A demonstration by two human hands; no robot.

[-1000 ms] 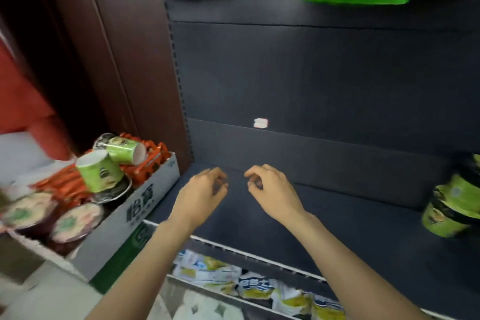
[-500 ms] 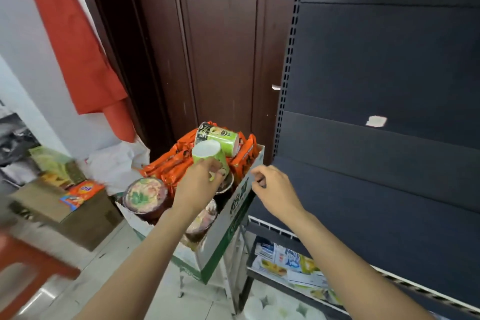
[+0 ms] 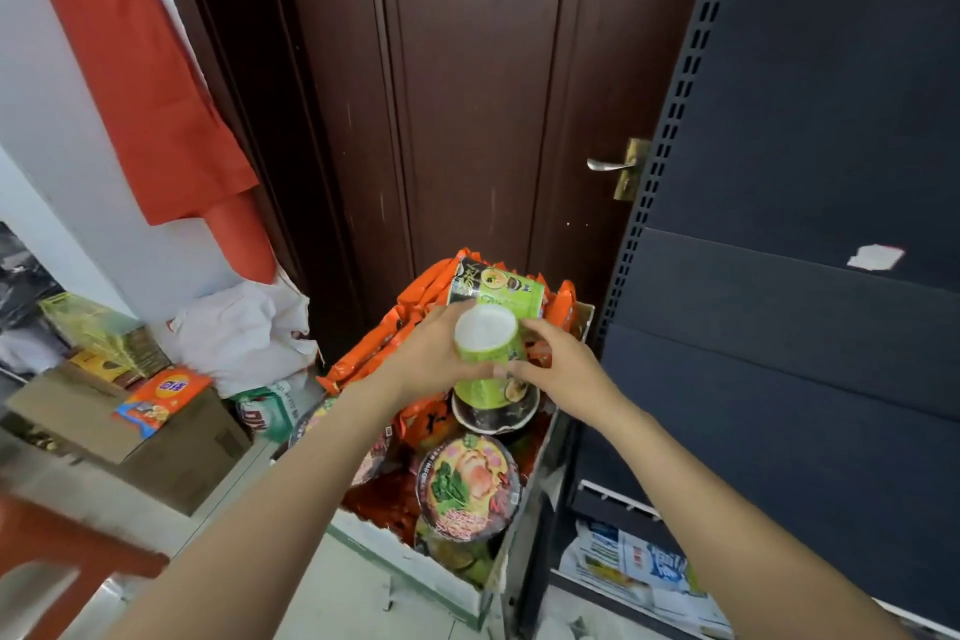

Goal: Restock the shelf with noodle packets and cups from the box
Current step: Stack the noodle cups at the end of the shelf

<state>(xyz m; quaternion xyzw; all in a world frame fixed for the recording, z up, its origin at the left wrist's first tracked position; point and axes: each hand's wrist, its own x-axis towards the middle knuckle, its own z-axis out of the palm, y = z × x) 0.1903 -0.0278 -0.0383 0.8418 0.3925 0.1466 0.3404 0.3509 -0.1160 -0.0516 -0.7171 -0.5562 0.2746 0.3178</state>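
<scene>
- Head view: left hand (image 3: 434, 361) wraps the side of an upside-down green cup (image 3: 485, 353), held over the box (image 3: 457, 582).
- Right hand (image 3: 561, 369) closes fingers on the cup's right side.
- Likely light, thin-walled, glossy; better gripped mid-body, not squeezed.
- Second green cup (image 3: 498, 288) lies on orange packets (image 3: 374, 353) far in box; bowl (image 3: 467, 489) near; shelf (image 3: 779, 379) right.

The red stool (image 3: 67, 546) at lower left is smeared by motion blur and cut by the frame's edge. Both forearms run out of the bottom edge. The box (image 3: 415, 561) hides most of its orange packets (image 3: 363, 353) — and the left hand (image 3: 431, 359) covers the near side of the green cup (image 3: 485, 353). Print on the packs on the lower shelf (image 3: 634, 572) is too small to read.
</scene>
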